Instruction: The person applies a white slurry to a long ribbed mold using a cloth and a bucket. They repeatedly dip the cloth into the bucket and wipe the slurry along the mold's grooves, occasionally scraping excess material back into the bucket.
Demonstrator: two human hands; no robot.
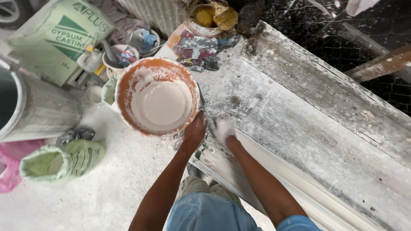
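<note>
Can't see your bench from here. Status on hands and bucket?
Left hand grips orange bucket rim. Right hand, plaster-coated, flat on the long mould. White mix inside.

Bucket [156, 96] sits at the left edge of the counter [308, 128]; left hand [195, 130] grips its near rim. Right hand [222, 127] rests flat on the counter, just right of the left hand. Open sack [64, 160] lies on the floor [115, 184], left of and nearer than the bucket. Large drum [36, 109] stands behind the sack. Paint can [205, 19] stands at the counter's far end.
</note>
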